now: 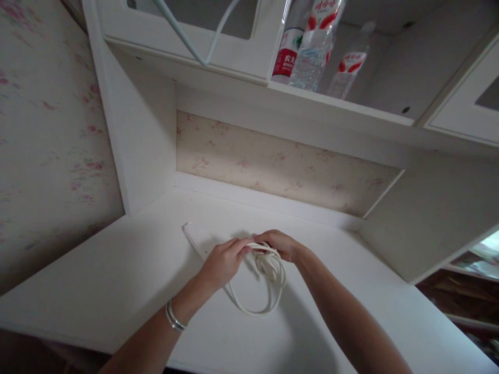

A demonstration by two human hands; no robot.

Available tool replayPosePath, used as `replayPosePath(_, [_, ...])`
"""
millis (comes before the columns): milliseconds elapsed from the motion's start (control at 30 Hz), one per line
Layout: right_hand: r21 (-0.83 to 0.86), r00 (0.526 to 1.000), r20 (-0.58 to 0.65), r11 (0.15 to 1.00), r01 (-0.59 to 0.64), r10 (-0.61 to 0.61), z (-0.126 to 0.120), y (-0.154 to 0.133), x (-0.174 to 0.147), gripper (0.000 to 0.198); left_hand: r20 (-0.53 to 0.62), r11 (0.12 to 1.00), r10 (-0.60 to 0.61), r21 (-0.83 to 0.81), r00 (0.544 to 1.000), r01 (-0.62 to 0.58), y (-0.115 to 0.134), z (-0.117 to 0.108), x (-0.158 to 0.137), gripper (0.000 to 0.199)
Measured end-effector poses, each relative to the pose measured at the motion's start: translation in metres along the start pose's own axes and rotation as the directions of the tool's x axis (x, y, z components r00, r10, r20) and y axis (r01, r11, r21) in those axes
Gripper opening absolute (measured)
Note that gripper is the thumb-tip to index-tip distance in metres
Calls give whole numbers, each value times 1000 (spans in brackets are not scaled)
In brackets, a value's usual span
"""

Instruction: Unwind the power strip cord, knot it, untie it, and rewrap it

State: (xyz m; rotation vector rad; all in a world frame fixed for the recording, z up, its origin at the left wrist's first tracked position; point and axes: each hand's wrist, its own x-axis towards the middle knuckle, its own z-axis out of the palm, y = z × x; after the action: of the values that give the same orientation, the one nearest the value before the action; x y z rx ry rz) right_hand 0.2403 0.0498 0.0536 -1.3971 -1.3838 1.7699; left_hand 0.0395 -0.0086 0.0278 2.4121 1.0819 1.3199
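Both of my hands are over the white desk top, closed on a bundle of white power cord (260, 314) gathered in loose loops. My left hand (224, 262) pinches the upper strands between thumb and fingers; a silver bracelet circles that wrist. On the bundle's other side, my right hand (278, 244) grips the coils, its fingertips partly hidden. One large loop hangs below the hands. A long white power strip (197, 239) lies on the desk beyond my left hand, its near end covered by that hand. Whether the cord joins the strip is hidden.
The white desk top (156, 244) runs beneath a cabinet. Several plastic bottles (312, 52) stand on the open shelf (374, 109) above. A pale bent rod or cord (202, 61) hangs at the upper left. Side panels (136, 119) close in the desk; flowered wallpaper (50, 140) covers the left wall.
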Motion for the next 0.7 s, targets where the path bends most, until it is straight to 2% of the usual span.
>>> replayPosePath(100, [-29,995,97,1000,11,-9,7,3,-7,28,-67,998,-19,53,998,22,-4,1,0,23])
replayPosePath(167, [-33,992,111,997,68,-64,10,4,-11,34,-99,996,-51,66,994,57,-6,1,1,22])
replayPosePath(233, [-71,988,98,989,127,-120,9,7,-13,39,-130,992,-98,67,987,107,-8,0,1,22])
replayPosePath(300, [-161,978,-3,966,203,-206,8,11,-16,40,-153,987,-140,58,978,150,-9,-1,2,22])
replayPosePath(333, [-226,955,-101,941,251,-279,8,15,-18,38,-157,985,-156,51,975,166,-9,-2,3,23])
replayPosePath(367, [-307,900,-218,902,304,-378,9,18,-21,35,-158,983,-170,44,973,179,-9,-2,3,23])
replayPosePath(400, [-404,809,-321,844,354,-493,10,22,-26,30,-156,981,-183,36,971,190,-9,-3,3,24])
replayPosePath(433, [-513,700,-371,763,394,-611,13,27,-32,24,-154,979,-195,25,969,202,-8,-3,4,25])
replayPosePath(467, [-627,603,-350,657,418,-717,17,31,-39,22,-152,977,-208,11,966,212,-8,-3,4,26])
replayPosePath(500, [-737,539,-257,523,428,-802,22,34,-45,25,-149,975,-221,-7,964,222,-8,-2,4,26])
replayPosePath(533, [-830,510,-106,359,428,-853,28,37,-51,32,-148,973,-232,-26,961,231,-8,-2,5,27])
replayPosePath(600, [-923,518,200,17,384,-831,38,41,-58,44,-148,968,-252,-57,956,246,-9,0,6,28])
replayPosePath(633, [-931,535,299,-118,347,-790,42,41,-58,46,-148,965,-262,-66,954,254,-9,1,6,29])
replayPosePath(667, [-929,549,352,-213,301,-758,45,41,-57,43,-149,962,-271,-71,951,263,-10,2,6,29])
replayPosePath(700, [-927,557,372,-270,259,-742,47,40,-54,37,-148,959,-280,-74,948,272,-11,3,7,29])
